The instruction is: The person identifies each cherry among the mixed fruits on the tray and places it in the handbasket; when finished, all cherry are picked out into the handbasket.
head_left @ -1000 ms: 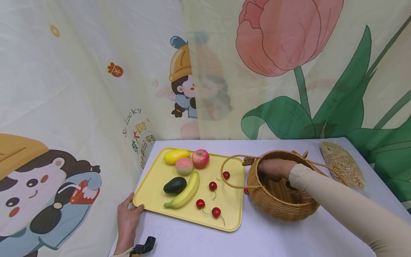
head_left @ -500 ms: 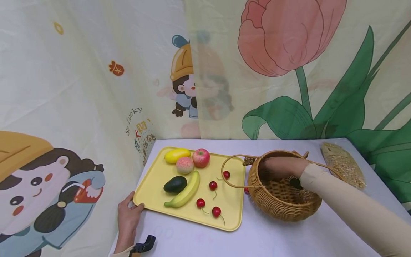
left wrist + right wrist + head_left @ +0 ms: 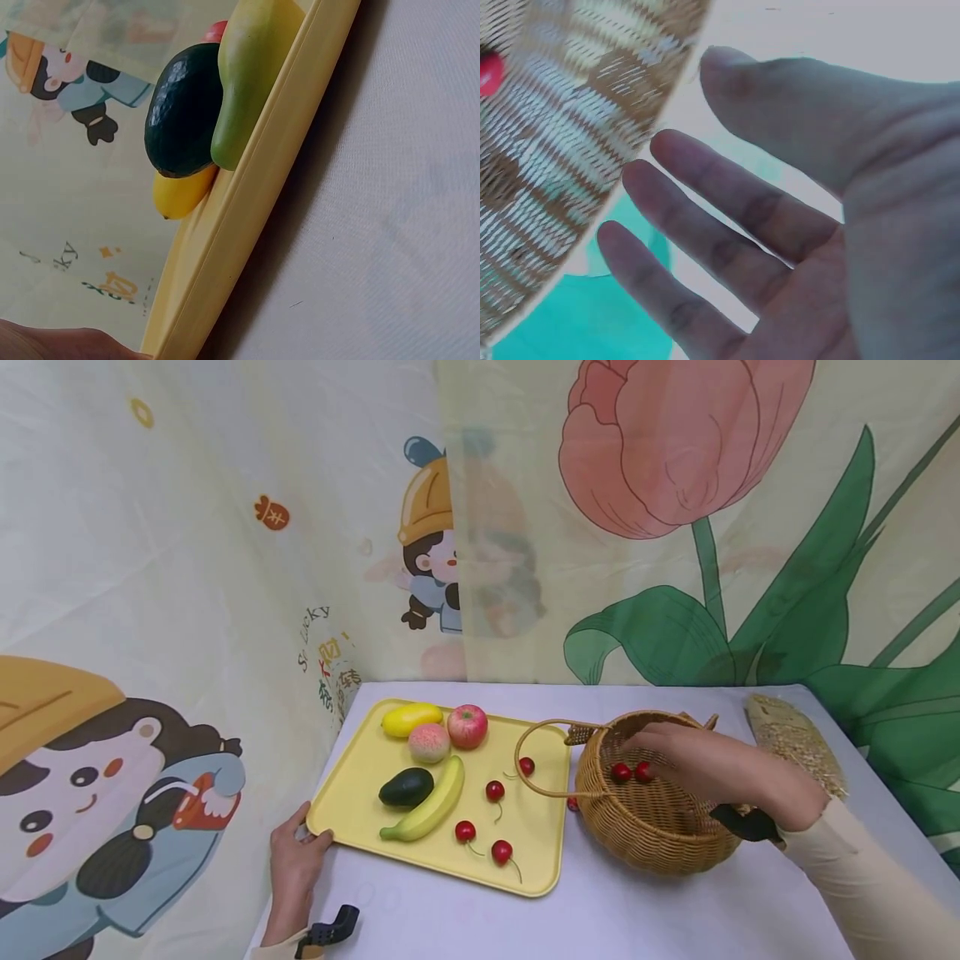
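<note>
My left hand (image 3: 294, 864) grips the near left corner of the yellow tray (image 3: 517, 881), fingers along its left side and thumb at the front edge. In the left wrist view, part of that hand meets the rim at the bottom. My right hand (image 3: 708, 768) is over the wicker basket (image 3: 660, 852), its fingers straight and spread and nothing in its palm in the right wrist view. Two red cherries (image 3: 632, 772) lie inside the basket. On the tray are several cherries (image 3: 494, 791), a banana (image 3: 435, 806), a dark avocado (image 3: 407, 787), a peach (image 3: 430, 743), an apple (image 3: 467, 727) and a yellow mango-like fruit (image 3: 412, 720).
The basket's hoop handle (image 3: 517, 752) leans left over the tray's right edge. Between tray and basket a small red thing (image 3: 573, 804) shows on the white tabletop (image 3: 420, 918). A clear bag of grain-like bits (image 3: 798, 739) lies at the back right, before a printed curtain (image 3: 510, 527).
My right hand has risen and drawn back to the right out of the basket, its fingers straightening, and two cherries now show inside. The left hand keeps its place on the tray corner.
</note>
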The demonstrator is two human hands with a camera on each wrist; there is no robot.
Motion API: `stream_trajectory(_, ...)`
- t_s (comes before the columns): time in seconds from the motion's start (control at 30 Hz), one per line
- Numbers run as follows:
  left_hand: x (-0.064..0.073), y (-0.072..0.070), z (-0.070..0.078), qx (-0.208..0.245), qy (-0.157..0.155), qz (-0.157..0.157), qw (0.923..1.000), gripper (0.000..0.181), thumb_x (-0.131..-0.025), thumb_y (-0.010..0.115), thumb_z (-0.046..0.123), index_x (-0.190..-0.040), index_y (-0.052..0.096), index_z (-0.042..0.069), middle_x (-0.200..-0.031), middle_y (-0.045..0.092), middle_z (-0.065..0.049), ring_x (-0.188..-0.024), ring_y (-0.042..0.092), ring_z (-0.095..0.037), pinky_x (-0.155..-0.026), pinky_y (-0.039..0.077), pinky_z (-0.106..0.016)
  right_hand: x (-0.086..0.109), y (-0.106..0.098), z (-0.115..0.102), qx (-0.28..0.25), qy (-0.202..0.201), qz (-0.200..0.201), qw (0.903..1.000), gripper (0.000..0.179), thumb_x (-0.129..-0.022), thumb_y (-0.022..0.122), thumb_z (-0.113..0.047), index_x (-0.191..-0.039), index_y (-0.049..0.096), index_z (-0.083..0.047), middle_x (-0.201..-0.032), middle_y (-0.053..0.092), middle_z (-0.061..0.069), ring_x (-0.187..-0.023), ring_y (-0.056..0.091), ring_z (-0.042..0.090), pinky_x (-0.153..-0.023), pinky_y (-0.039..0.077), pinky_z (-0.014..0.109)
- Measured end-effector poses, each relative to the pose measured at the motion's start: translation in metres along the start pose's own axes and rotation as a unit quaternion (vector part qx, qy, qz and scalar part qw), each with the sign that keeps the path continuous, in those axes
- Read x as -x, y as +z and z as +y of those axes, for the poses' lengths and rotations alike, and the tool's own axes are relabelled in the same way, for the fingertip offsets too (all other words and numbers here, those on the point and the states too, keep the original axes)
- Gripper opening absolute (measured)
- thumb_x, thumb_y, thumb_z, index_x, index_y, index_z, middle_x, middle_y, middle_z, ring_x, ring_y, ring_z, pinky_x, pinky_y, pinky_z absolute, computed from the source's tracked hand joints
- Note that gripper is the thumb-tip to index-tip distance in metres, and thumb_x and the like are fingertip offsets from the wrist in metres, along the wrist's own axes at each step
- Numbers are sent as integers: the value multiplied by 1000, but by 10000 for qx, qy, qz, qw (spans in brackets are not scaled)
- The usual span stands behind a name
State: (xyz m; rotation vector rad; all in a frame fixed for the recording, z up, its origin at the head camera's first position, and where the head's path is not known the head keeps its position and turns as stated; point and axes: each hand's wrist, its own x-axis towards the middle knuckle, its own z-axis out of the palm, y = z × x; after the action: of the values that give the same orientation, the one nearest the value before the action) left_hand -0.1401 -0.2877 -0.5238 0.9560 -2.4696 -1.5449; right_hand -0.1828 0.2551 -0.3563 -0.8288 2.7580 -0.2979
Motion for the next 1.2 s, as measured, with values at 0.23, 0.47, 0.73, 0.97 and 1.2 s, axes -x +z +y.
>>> stream_trajectory(0.23,-1,-1,0,175,-151,-6,9997,77,-98,59,-8,-167,27,1,-171,14,-35,-140,49,-49,-119,50,-59,21,4,-36,783,-1013,966,9870,38,-95,80,-13,-130,71,-25,-127,70,-6,-113,71,15,-87,67,30)
stream_trajectory(0.47,1,-3,-2,160,-102,34,9998,76,-98,60,-9,-166,28,-1,-168,17,-37,-139,51,-52,-116,52,-61,31,21,-73,572,-1526,1446,9760,46,-91,83,-8,-132,71,-26,-132,70,-8,-118,70,14,-93,68,35)
stream_trajectory(0.73,0,-1,-3,151,-82,-40,9998,76,-98,61,-9,-166,29,-1,-169,20,-36,-138,51,-51,-115,53,-59,18,49,-95,-25,-1850,1301,9741,51,-93,83,-13,-137,67,-33,-139,67,-7,-119,69,12,-93,67,30)
stream_trajectory(0.97,0,-2,-2,97,-71,-73,9999,76,-97,61,-7,-166,29,-1,-168,19,-37,-138,50,-52,-114,54,-59,4,72,-109,-119,-1860,663,9802,51,-98,78,-19,-144,61,-34,-149,62,-3,-129,67,17,-98,66,33)
stream_trajectory(1.2,-1,-2,-1,183,-25,-152,9997,77,-97,60,-7,-167,27,0,-170,14,-36,-140,50,-56,-116,51,-59,-20,101,-117,-89,-1586,717,9847,43,-100,75,-22,-141,64,-30,-147,62,-2,-126,66,15,-96,65,31)
